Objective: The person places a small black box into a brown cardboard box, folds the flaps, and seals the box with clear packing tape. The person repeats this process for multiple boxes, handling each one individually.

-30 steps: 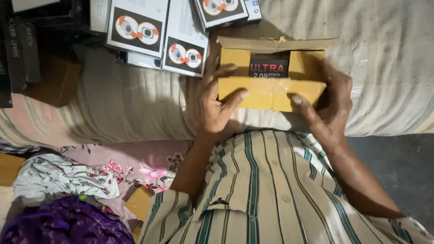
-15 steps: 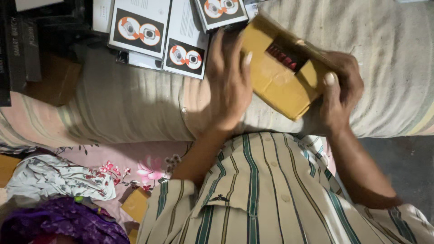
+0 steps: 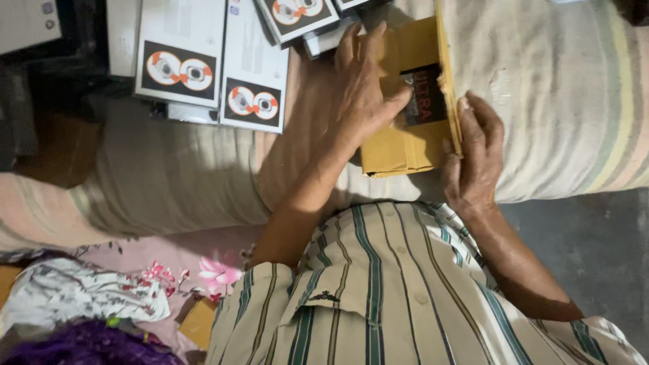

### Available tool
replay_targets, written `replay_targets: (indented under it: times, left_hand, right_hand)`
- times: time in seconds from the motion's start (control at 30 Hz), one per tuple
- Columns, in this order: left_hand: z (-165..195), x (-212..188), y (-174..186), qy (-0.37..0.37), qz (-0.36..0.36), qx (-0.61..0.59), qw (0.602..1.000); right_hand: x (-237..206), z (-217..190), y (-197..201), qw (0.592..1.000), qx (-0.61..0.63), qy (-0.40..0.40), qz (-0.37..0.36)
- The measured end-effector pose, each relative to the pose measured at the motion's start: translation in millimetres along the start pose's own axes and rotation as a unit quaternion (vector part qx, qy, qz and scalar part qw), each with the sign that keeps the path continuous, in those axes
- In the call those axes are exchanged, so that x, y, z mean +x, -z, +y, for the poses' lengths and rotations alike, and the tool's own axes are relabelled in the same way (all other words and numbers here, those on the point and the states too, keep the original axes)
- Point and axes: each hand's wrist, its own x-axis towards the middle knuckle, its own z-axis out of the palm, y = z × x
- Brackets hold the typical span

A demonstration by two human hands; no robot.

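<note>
A yellow-brown cardboard box (image 3: 399, 145) with a dark label stands turned on end on a pale striped sack (image 3: 561, 101). My left hand (image 3: 358, 94) lies flat across the box's left face, fingers spread, thumb near the label. My right hand (image 3: 473, 155) grips the box's lower right edge next to its thin open flap. Both forearms reach up from my striped shirt at the bottom of the head view.
Several white flat boxes (image 3: 203, 64) printed with round orange-and-black pictures lie at the upper left, overlapping the sack. Dark objects (image 3: 40, 88) fill the far left. Flowered cloth (image 3: 101, 297) and a purple item (image 3: 81, 345) lie at the lower left. Grey floor (image 3: 588, 250) shows at the right.
The box has been rotated from lying wide and level to standing on end. My left hand slid over its face and my right hand dropped to its lower edge.
</note>
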Motion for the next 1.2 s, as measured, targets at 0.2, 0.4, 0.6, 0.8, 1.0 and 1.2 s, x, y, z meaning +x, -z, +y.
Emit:
replay_targets:
  times: [0.2,0.4,0.6,0.8,1.0,1.2]
  left_hand:
    - [1.0,-11.4,13.6,0.021,-0.023,-0.073,0.997]
    - [8.3,-11.9,14.8,0.032,-0.051,-0.053,0.997]
    - [24.9,-5.5,35.4,0.059,-0.069,0.023,0.996]
    - [23.9,-6.9,8.6,-0.018,-0.010,0.137,0.990]
    - [3.6,6.2,-27.7,-0.036,-0.021,0.048,0.998]
    - [47.7,7.9,-9.5,-0.078,-0.104,0.202,0.971]
  right_hand:
    - [4.5,-2.4,-0.3,0.993,-0.090,0.059,-0.056]
    - [6.7,-8.6,4.6,0.993,-0.075,0.055,-0.076]
    - [8.5,-10.5,7.1,0.994,-0.059,0.039,-0.085]
    - [8.2,-6.2,5.6,0.990,-0.063,0.036,-0.120]
    - [6.3,-2.3,-3.9,0.992,-0.080,0.049,-0.080]
    - [25.4,13.7,5.4,0.987,-0.135,-0.003,-0.082]
